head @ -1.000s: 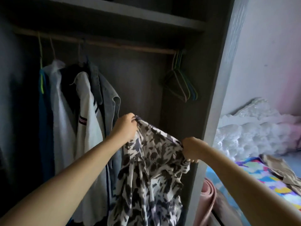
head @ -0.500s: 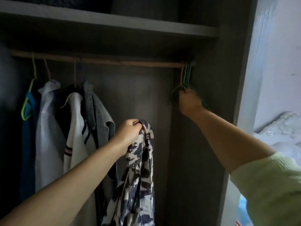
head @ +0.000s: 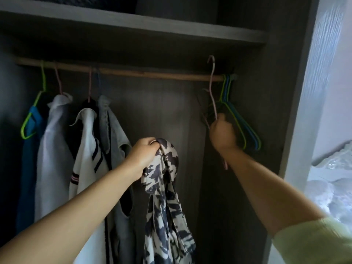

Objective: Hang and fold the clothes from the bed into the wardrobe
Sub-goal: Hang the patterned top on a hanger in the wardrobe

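Observation:
My left hand (head: 144,155) grips the bunched top of a black-and-white patterned garment (head: 165,206), which hangs down inside the open wardrobe. My right hand (head: 223,134) grips a pink wire hanger (head: 212,88) at its neck. The hanger's hook sits lifted above the wooden rail (head: 133,72), tilted left. Right beside it, a bunch of bare green and blue hangers (head: 243,119) hangs at the rail's right end.
Several garments hang at the left of the rail: a blue one (head: 31,149), a white shirt (head: 53,145), a white top with stripes (head: 85,159) and a grey one (head: 114,130). A shelf (head: 133,21) runs above. White bedding (head: 335,178) shows at the right.
My right hand let go of the patterned garment, reached to the spare hangers and lifted a pink one off the rail. My left hand keeps the garment, now hanging bunched.

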The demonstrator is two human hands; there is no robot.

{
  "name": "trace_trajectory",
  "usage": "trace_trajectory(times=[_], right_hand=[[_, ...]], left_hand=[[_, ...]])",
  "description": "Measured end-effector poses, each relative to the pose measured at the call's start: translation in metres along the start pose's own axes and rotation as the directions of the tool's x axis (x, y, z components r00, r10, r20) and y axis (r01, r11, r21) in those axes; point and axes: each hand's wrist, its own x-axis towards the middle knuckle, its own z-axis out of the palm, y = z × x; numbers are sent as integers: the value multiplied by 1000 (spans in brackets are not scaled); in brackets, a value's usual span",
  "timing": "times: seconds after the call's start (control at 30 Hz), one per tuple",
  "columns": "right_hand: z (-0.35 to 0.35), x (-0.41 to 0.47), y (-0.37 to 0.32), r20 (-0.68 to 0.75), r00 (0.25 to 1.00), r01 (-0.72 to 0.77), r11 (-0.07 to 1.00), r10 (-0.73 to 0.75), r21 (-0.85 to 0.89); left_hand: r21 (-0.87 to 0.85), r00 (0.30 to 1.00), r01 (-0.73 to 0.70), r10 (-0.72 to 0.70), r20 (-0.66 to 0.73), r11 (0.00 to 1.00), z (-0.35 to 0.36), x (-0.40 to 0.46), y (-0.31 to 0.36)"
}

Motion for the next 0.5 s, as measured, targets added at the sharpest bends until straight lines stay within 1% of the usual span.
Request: trace_trajectory(times=[0.03,0.1,0.2,0.23,0.3,0.37,0.43,0.5], right_hand=[[4,-24,5,-7,1000,-14,994,15,111],[11,-71,15,52,996,-85,949,73,305],[7,-126,21,184,962,-268,814,200,516],[5,-139,22,208,951,-308,778,231,548],[-6,-167,23,276,914,-402,754,297,520],[-24,-201,22,329,893,-445,714,308,540],[-50,-236,14,355,880,-475,594,315,650],[-80,-266,2,396,854,-509,390,337,767]], left_hand=[[11,1000,0,0,-6,1000,-2,-6,-3],[34,1000,6,-5,-17,999,-7,-21,-11],[109,998,58,-61,22,992,-17,-53,-26],[132,996,73,-80,45,989,-20,-62,-33],[175,989,124,-135,54,977,-28,-83,-50],[246,982,172,-185,31,954,-36,-105,-65],[329,973,199,-226,43,923,-43,-126,-75],[392,954,245,-292,66,887,-49,-147,-79]])
